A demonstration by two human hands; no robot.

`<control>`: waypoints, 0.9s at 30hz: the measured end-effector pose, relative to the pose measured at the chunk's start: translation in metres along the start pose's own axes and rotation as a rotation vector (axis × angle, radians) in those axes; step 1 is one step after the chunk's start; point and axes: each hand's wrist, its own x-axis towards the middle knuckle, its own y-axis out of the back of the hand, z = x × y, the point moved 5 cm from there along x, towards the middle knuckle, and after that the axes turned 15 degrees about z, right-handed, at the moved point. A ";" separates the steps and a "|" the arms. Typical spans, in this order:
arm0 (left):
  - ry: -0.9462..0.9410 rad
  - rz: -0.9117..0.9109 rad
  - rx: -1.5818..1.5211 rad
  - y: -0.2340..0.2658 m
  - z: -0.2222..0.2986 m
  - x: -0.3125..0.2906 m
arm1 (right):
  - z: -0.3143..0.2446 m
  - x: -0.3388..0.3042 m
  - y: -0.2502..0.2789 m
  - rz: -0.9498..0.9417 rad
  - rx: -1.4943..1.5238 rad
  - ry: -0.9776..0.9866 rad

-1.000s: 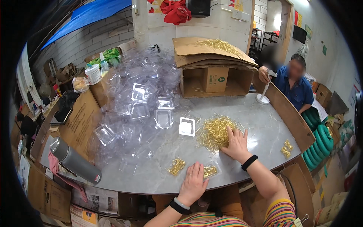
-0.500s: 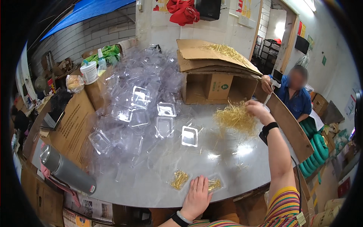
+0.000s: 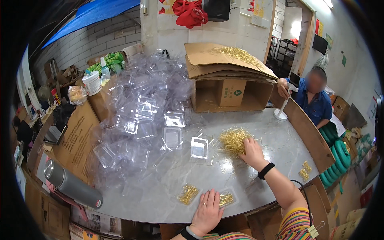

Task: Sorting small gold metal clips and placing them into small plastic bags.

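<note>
Reaching into the gold pin pile [image 3: 234, 141], the right hand [image 3: 253, 152] closes on a clump; left hand [image 3: 208, 212] lies flat, holding nothing, beside a filled tray [image 3: 226, 199]; loose pins could scatter across the surface [image 3: 160, 188].

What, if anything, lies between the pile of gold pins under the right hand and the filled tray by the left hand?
Nothing visible does. The right hand rests on the pile of gold pins; the left hand lies flat beside the filled tray. Only bare table separates them; the empty tray sits off to the left.

Co-worker's [image 3: 314, 98] lower body behind table [image 3: 280, 140]
</note>
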 end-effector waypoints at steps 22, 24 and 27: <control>-0.011 0.013 -0.001 0.001 0.000 0.001 | 0.040 0.120 0.076 0.382 0.033 0.156; -0.024 0.012 0.007 0.000 0.000 0.001 | 0.039 0.132 0.071 0.291 -0.093 0.123; -0.027 -0.013 0.012 -0.001 0.001 -0.001 | 0.043 0.130 0.068 0.445 -0.034 0.104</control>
